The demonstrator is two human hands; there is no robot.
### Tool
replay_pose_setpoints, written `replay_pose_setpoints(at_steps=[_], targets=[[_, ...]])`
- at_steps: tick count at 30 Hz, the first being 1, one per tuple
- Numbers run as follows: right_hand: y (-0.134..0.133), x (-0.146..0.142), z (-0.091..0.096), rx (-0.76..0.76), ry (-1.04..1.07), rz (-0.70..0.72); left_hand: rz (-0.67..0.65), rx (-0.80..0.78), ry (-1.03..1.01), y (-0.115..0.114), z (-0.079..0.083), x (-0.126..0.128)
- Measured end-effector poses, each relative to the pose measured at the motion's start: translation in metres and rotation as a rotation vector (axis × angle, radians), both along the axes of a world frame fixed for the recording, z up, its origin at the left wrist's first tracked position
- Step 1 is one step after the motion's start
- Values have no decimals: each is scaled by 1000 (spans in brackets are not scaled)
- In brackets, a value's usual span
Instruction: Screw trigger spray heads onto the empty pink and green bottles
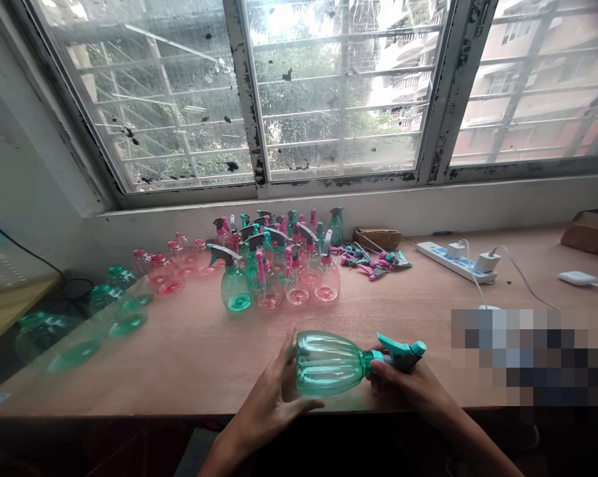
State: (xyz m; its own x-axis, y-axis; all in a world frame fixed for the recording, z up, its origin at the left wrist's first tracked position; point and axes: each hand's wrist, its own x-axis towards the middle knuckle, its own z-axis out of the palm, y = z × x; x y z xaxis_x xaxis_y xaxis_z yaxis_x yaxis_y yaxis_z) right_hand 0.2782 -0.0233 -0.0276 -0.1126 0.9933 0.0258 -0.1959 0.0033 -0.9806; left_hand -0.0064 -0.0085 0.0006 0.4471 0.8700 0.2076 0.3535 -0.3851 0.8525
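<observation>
A clear green spray bottle [330, 363] lies sideways in the air above the table's front edge, its turquoise and black trigger head [403, 351] pointing right. My right hand [403, 381] is closed round the neck and collar, just under the trigger. Around the base curls my left hand [274, 391], with its fingers partly hidden behind the bottle and its thumb stretched out below. Farther back stand several green and pink spray bottles [298, 285] fitted with trigger heads, upright in a tight group.
Open-topped green bottles [124, 324] and pink bottles [166, 275] stand at the left. Loose trigger heads [373, 262] lie in a pile beside a brown box [377, 237]. A white power strip [455, 263] with plugs and cables lies at the right. A blurred patch covers the lower right.
</observation>
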Motion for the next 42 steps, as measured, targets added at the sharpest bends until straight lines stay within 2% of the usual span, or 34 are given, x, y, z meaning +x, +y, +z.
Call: replay_pose_setpoints(at_steps=[5,10,15,21,29,36,42], targets=[[-1,1,2,14,-22,30,6,9,47,0,3,0],[1,5,0,6,-22,88,-39,40,10,-1,-3,-1],[2,6,0,19,-39,112,1,34,85,-1,-3,-3],[1,3,-1,4,-7,84,-13,80,55,-2,-5,-1],[1,2,0,21,5,78,0,87,124,-4,-3,-3],[0,-2,1,-6,46,32,-38,171,107,-2,-12,-2],[-2,-2,5,-17,19,40,-26,129,153,-4,-1,-1]])
